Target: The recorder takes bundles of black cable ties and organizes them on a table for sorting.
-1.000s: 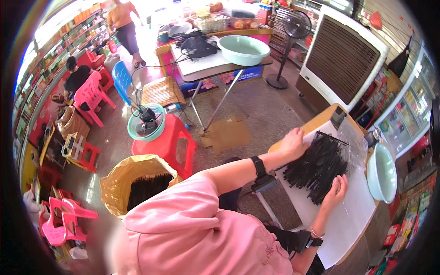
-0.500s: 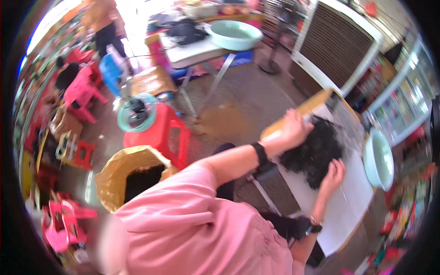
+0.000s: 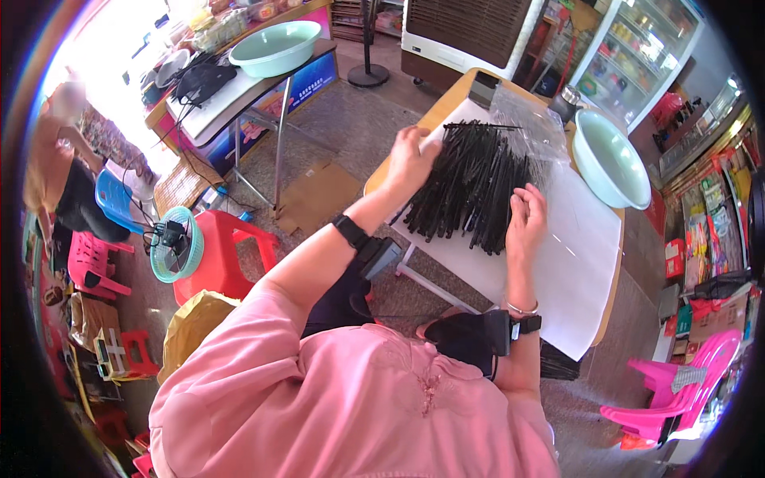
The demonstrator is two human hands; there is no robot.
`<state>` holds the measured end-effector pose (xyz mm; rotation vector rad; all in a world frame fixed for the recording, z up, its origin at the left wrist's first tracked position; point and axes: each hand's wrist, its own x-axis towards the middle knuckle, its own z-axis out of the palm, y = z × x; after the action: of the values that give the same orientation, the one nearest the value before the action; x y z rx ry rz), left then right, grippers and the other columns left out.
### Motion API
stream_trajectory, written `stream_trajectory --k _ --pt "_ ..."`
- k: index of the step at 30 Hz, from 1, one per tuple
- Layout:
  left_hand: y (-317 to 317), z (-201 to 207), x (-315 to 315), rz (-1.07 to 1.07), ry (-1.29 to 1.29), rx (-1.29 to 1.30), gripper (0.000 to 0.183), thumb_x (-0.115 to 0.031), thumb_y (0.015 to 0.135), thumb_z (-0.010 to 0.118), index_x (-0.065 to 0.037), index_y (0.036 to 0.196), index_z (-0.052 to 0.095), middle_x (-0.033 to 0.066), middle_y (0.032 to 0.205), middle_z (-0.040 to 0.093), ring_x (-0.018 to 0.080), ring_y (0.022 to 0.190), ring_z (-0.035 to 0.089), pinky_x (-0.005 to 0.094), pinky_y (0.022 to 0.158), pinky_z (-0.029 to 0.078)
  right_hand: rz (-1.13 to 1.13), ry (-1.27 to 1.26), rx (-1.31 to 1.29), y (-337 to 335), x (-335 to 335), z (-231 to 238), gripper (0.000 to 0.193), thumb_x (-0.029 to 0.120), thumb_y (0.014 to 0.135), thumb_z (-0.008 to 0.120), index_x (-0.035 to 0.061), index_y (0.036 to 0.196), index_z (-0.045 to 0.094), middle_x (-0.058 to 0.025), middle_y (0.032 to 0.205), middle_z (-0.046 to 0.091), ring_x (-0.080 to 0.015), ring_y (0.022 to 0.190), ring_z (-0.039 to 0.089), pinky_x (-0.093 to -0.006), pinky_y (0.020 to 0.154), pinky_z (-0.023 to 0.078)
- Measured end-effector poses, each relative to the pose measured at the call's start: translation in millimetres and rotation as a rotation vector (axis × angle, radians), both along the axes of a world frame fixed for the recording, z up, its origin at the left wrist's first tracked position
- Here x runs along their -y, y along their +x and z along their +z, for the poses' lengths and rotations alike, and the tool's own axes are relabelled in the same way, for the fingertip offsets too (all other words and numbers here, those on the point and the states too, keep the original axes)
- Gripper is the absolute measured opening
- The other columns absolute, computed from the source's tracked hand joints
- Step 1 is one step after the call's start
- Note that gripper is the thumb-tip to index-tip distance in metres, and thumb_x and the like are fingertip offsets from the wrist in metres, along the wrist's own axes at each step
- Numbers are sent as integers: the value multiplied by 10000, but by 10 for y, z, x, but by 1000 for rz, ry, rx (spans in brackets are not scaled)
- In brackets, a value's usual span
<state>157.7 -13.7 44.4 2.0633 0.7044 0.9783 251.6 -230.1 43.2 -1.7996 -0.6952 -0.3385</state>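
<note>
A loose pile of thin black strips [image 3: 470, 187] lies fanned out on a white sheet [image 3: 562, 271] over the table in front of me. My left hand [image 3: 413, 162] is at the pile's left side, its fingers loosely bent against the strips' edge. On the opposite side my right hand [image 3: 526, 221] rests by the strips' right ends, fingers slightly bent and apart. Neither hand wraps round a strip that I can make out. Clear plastic film [image 3: 532, 127] lies just beyond the pile.
A pale green basin [image 3: 612, 159] stands at the table's right edge, near a dark flask [image 3: 564, 103]. To my left are a red stool [image 3: 219, 251] bearing a green basket [image 3: 177, 243], and a brown paper sack [image 3: 195, 327]. A pink chair [image 3: 685, 390] stands at right.
The view has swung to the right and become sharper, so the table and pile now sit more central. My hands remain on either side of the black strips.
</note>
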Motion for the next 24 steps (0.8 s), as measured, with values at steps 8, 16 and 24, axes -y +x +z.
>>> stream_trajectory --k 8,16,24 --pt "-184 191 18 -3 -184 -263 515 -383 883 504 -1 1227 528 241 1092 612 329 1049 586 358 908 433 -2 -31 29 -10 -5 30 133 110 856 602 6 935 626 -160 1127 568 -312 1069 530 -389 915 423" --pt "-32 298 222 -149 -79 -349 506 -380 899 491 -13 1247 501 267 1142 580 395 1103 539 418 946 406 -3 -31 64 4 -11 -14 121 89 843 602 2 925 622 -169 1119 574 -318 1066 533 -394 927 418" --pt "-79 123 -10 -132 -89 -162 437 -308 861 550 -15 1185 548 259 1040 617 387 1023 583 413 887 447 -22 -28 50 -35 -2 47 115 74 837 600 -2 921 617 -165 1109 582 -318 1058 544 -386 925 423"
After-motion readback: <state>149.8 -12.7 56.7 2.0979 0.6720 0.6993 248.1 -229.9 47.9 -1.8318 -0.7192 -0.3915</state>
